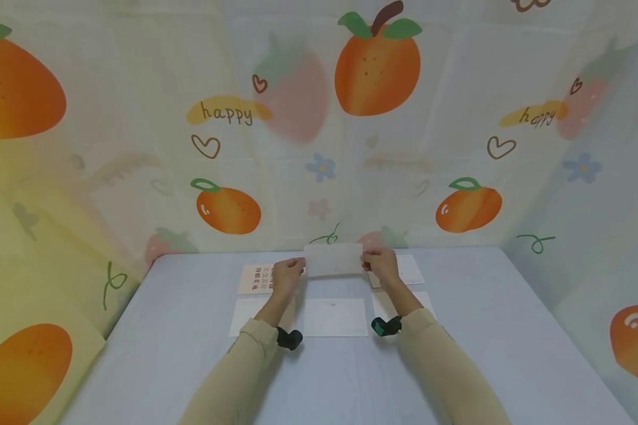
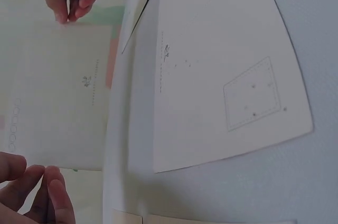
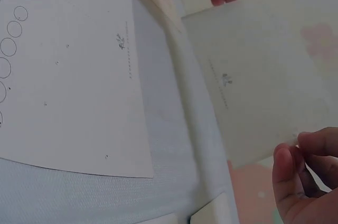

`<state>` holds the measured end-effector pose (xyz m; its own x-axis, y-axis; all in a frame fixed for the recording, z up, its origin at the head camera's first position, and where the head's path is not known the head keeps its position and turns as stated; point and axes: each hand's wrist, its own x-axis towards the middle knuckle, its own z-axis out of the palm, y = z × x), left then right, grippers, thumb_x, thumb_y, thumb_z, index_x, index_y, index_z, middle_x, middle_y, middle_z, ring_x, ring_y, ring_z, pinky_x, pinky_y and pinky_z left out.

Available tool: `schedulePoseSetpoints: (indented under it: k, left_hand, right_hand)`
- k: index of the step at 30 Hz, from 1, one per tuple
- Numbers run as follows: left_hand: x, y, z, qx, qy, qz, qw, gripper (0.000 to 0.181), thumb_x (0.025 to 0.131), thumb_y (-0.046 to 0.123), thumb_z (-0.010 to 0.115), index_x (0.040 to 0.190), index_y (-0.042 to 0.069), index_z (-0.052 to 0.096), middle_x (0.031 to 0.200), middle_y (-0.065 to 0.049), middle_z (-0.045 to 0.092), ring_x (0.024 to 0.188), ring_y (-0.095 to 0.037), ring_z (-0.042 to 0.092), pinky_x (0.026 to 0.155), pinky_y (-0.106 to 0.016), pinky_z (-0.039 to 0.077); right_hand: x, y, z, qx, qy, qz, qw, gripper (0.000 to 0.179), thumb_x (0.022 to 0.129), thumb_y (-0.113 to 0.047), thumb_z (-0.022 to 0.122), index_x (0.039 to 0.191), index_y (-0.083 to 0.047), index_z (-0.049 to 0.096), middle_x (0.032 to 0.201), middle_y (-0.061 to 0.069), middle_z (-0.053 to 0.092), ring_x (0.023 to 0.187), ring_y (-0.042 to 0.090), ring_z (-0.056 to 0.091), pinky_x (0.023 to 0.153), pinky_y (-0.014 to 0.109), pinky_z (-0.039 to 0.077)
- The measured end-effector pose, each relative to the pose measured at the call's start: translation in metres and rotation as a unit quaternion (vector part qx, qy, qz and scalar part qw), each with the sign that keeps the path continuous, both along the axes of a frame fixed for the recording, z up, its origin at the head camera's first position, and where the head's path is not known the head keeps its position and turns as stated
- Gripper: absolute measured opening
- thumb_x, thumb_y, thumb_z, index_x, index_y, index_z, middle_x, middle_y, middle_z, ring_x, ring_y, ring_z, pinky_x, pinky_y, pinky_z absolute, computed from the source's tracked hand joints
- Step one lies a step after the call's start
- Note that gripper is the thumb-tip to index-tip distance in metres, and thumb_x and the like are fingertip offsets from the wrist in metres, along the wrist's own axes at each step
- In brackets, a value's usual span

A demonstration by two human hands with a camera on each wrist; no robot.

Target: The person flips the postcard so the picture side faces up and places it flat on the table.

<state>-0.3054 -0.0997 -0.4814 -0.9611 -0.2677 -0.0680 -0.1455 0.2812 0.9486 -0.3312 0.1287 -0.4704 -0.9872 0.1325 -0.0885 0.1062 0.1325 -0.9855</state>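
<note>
1. Nearest: two pale sleeves (image 1: 220, 383), each with a dark wrist camera (image 1: 289, 339) at the cuff. Both forearms pass over the near row; judged risk: a low cuff or camera could drag a card out of line.
2. Near row, flat on the pale cloth (image 1: 181, 366): left near card (image 1: 241, 316), middle near card (image 1: 335, 319), right near card (image 1: 385, 304). The outer two are partly hidden by the forearms.
3. Left hand (image 1: 289, 275): fingertips and thumb pinch the left edge of the held card (image 1: 333, 260). Right hand (image 1: 381, 264): same pinch on the right edge.
4. Held card is between the hands, tilted up off the cloth, beyond the middle near card. Small printed mark visible in both wrist views. Judged risks: uneven pinch pressure could bow or crease it; one side released first could make it swing askew or slip.
5. Far row: printed card (image 1: 251, 280) with reddish characters at left, white card (image 1: 412, 270) at right; whether another lies under the latter, cannot tell. Both are close to the hands; a knuckle could nudge either.
6. Farthest: fruit-patterned backdrop (image 1: 138, 118). Card brought too far forward might brush it and bend.
</note>
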Motion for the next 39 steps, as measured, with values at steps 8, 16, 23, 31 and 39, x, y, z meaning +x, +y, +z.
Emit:
schedulePoseSetpoints:
  k: [8,16,23,31,39]
  left_hand:
    - [0.003,-0.001,0.001,0.023,-0.011,-0.002,0.9997,0.033,0.095,0.025,0.059,0.117,0.003,0.070,0.115,-0.017,0.070,0.107,-0.030,0.064,0.090,-0.039,0.050]
    - [0.004,-0.001,-0.002,0.028,-0.023,0.007,0.9993,0.034,0.095,0.026,0.058,0.116,0.002,0.070,0.115,-0.019,0.069,0.106,-0.029,0.064,0.088,-0.037,0.052]
    - [0.006,0.000,0.000,0.026,-0.023,0.011,0.9993,0.035,0.095,0.027,0.057,0.116,0.002,0.070,0.115,-0.020,0.070,0.104,-0.029,0.065,0.088,-0.037,0.053]
    - [0.006,0.000,-0.003,0.030,-0.015,0.008,0.9994,0.035,0.096,0.027,0.055,0.115,0.001,0.070,0.115,-0.019,0.070,0.104,-0.029,0.066,0.090,-0.039,0.052]
    - [0.006,-0.001,-0.006,0.033,-0.007,0.012,0.9994,0.034,0.096,0.026,0.056,0.112,0.001,0.071,0.112,-0.020,0.070,0.102,-0.028,0.066,0.089,-0.038,0.053]
  right_hand:
    - [0.005,0.000,0.000,0.003,-0.021,-0.002,0.9998,0.028,0.092,-0.007,0.061,0.112,0.012,0.065,0.111,0.032,0.066,0.063,0.003,0.062,0.062,0.016,0.053]
    - [0.012,-0.001,-0.002,-0.016,-0.016,-0.008,0.9997,0.029,0.092,-0.006,0.060,0.114,0.014,0.064,0.106,0.027,0.069,0.065,0.004,0.064,0.064,0.016,0.055]
    - [0.013,-0.002,-0.003,-0.035,-0.010,-0.020,0.9991,0.030,0.093,-0.006,0.057,0.114,0.016,0.064,0.108,0.032,0.067,0.063,0.004,0.063,0.061,0.014,0.053]
    - [0.013,0.000,-0.005,-0.048,-0.021,-0.022,0.9984,0.031,0.095,-0.009,0.058,0.113,0.015,0.064,0.100,0.025,0.070,0.063,0.005,0.064,0.062,0.016,0.055]
    - [0.013,0.001,-0.006,-0.063,-0.026,-0.014,0.9976,0.029,0.093,-0.008,0.061,0.111,0.014,0.065,0.083,0.010,0.071,0.065,0.008,0.066,0.061,0.016,0.054]
